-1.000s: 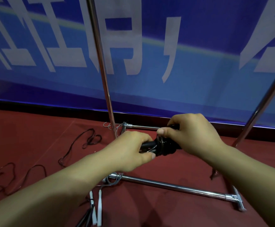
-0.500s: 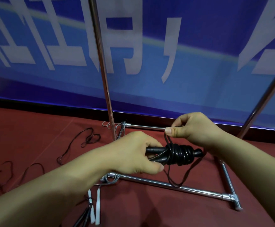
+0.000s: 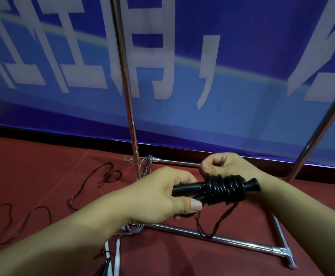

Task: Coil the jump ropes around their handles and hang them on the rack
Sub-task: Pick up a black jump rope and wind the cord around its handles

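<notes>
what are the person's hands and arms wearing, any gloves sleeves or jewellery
Nothing shows: the left hand and right hand are bare, with no gloves and no rings visible. Both forearms are uncovered right to the frame's edge, with no sleeve, watch or band in view. Thumbnails are short and unpainted.

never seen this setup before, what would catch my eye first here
Dead centre, the left hand grips black jump rope handles wound with thick cord coils, while the right hand pinches the cord just above them. Behind rises a chrome rack against a big blue banner. More loose ropes lie on the red floor at left.
</notes>
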`<state>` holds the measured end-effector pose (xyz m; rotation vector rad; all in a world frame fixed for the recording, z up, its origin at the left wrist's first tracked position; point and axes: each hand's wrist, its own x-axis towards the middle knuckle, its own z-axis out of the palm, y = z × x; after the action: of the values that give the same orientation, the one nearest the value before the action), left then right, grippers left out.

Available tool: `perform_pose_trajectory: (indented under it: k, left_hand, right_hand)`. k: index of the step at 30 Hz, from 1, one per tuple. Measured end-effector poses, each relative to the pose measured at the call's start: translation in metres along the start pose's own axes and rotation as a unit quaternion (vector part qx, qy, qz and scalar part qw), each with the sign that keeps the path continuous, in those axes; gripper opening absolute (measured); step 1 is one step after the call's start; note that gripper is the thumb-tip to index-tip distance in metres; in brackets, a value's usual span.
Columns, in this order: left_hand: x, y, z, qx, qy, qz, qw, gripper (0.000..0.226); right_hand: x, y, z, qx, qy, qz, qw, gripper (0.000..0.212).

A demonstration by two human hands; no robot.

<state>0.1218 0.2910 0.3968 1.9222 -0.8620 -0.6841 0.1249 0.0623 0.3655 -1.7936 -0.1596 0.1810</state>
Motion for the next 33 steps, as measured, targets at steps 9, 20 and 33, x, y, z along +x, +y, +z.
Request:
perform_pose_trajectory:
  k: [9, 20, 33]
  left_hand:
    - [0.000, 0.002, 0.009, -0.033, 0.114, 0.056, 0.991, 0.008]
    - [0.019, -0.017, -0.005, -0.079, 0.334, -0.007, 0.939, 0.015]
    - [0.029, -0.040, -0.018, -0.083, 0.406, -0.103, 0.904, 0.019]
  right_hand:
    - [-0.001, 0.004, 0.004, 0.015, 0.001, 0.003, 1.000, 0.033]
    - [0.003, -0.022, 0.029, -0.096, 0.057, 0.028, 0.993, 0.040]
    - [-0.011, -0.039, 0.048, -0.248, 0.028, 0.031, 0.968, 0.030]
